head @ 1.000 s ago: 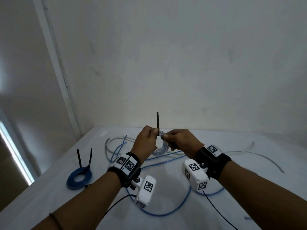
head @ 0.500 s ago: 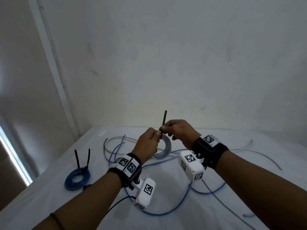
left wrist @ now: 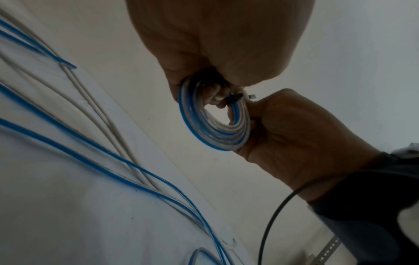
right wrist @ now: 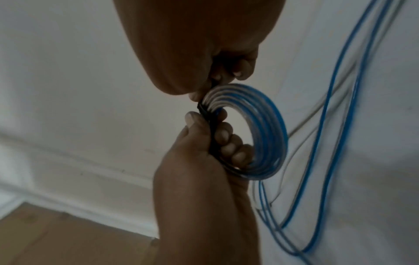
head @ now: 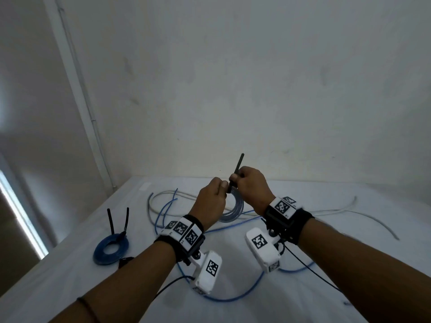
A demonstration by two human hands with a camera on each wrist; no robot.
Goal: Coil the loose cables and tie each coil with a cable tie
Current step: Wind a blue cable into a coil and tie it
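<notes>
Above the white counter [head: 303, 287] w/ bare wall behind, my left hand [head: 211, 199] gripped the pale coil [head: 234, 212]; right hand [head: 253, 186] pinched the black cable tie [head: 238, 165]. Loose cables [head: 233, 297] & a tied blue coil [head: 110, 250] lay below.

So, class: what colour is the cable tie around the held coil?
Black; the cable tie shows best in the head view.
</notes>
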